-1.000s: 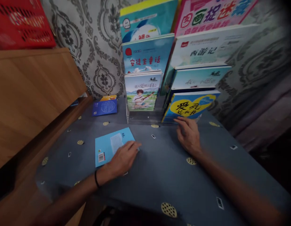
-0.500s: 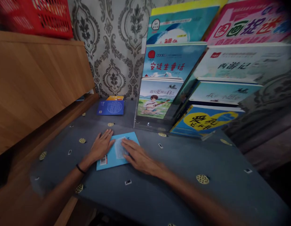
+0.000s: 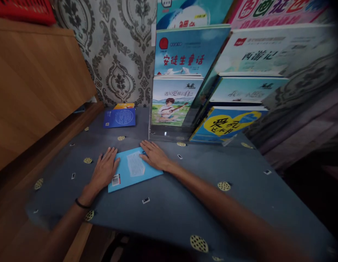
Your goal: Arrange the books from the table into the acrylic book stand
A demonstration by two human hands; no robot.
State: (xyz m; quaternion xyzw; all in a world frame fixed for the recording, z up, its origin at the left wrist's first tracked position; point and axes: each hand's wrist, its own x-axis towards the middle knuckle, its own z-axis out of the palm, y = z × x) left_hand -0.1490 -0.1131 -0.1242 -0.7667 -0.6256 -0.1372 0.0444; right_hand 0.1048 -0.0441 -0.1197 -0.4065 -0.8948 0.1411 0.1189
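A light blue book [image 3: 130, 169] lies closed on the grey-blue tablecloth [image 3: 169, 218], with a barcode at its lower left corner and a pale block of print in the middle. My left hand [image 3: 105, 169] rests over the book's left edge, fingers stretched out and pointing away from me. On the far right corner lies my right hand [image 3: 154, 155], flat, its fingers extended past the top edge. Neither hand grips anything. A black band circles my left wrist.
Behind the book stands a clear display rack [image 3: 169, 133] holding several upright books. A dark blue book [image 3: 120, 118] lies on an orange one [image 3: 124, 106] at the back left. A wooden cabinet [image 3: 40, 72] borders the left side, with a red basket [image 3: 24, 11] on top.
My right hand has slid from the middle of the light blue book to its far right corner, uncovering the printed block. My left hand stays at the left edge. The view has tilted lower.
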